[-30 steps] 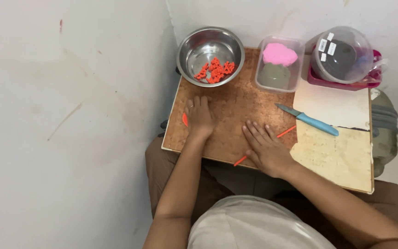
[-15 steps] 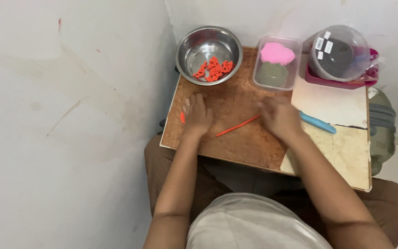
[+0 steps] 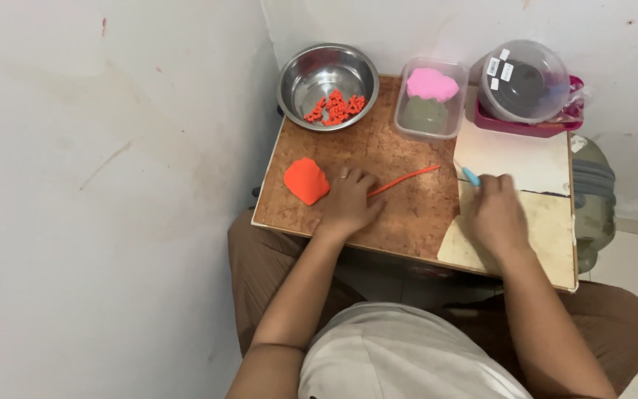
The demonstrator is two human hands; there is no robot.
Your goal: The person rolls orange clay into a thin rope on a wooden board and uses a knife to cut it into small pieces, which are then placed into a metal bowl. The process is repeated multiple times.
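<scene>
Clay strip [image 3: 403,181] lay on the board [image 3: 407,222] under the left hand's [image 3: 347,203] flat fingers | right hand [image 3: 495,213] gripped a blue knife [image 3: 470,176] | orange lump [image 3: 306,180] touched the left hand | steel bowl [image 3: 328,75] beyond

A round clear plastic tub [image 3: 523,81] with a see-through lid stands in the pink tray [image 3: 515,125] at the board's far right corner. Two small white rectangular labels [image 3: 500,65] sit on its lid's left side. Just left of the tray stands a clear rectangular box [image 3: 431,100], open, holding pink and grey lumps.
</scene>
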